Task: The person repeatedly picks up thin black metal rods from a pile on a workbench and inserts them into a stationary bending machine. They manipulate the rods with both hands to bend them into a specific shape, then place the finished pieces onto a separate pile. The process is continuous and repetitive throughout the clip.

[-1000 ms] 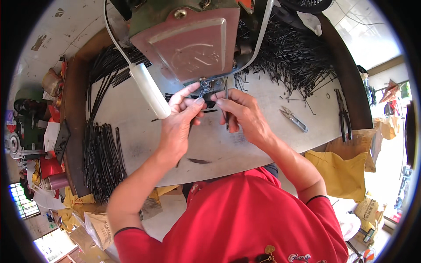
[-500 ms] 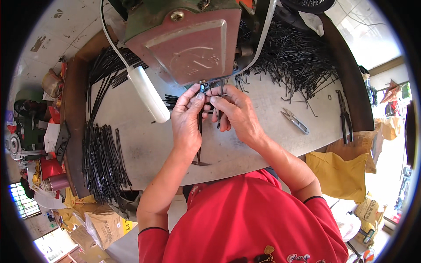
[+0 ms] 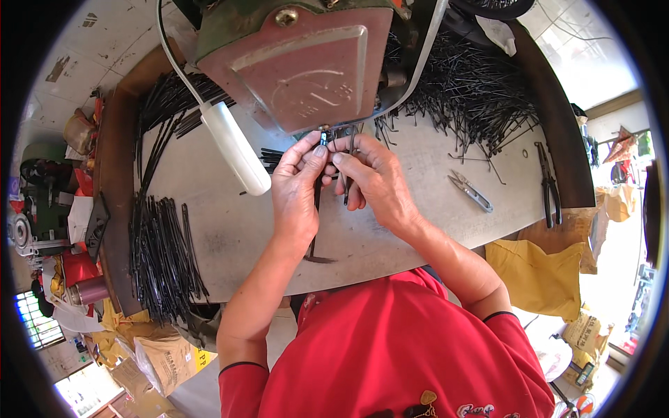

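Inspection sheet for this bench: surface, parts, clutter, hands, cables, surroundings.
Surface: pale grey worktable, scuffed.
Job's things: dark strip held at the lower edge of the red-brown machine cover.
Clutter: tangled dark rods back right; dark strip bundle left; snips and pliers right.
Hands: left hand pinches the strip; right hand holds another thin dark piece.
Cables: nothing seen for certain.
Surroundings: white lamp over table; yellow sheet right; cardboard box lower left.
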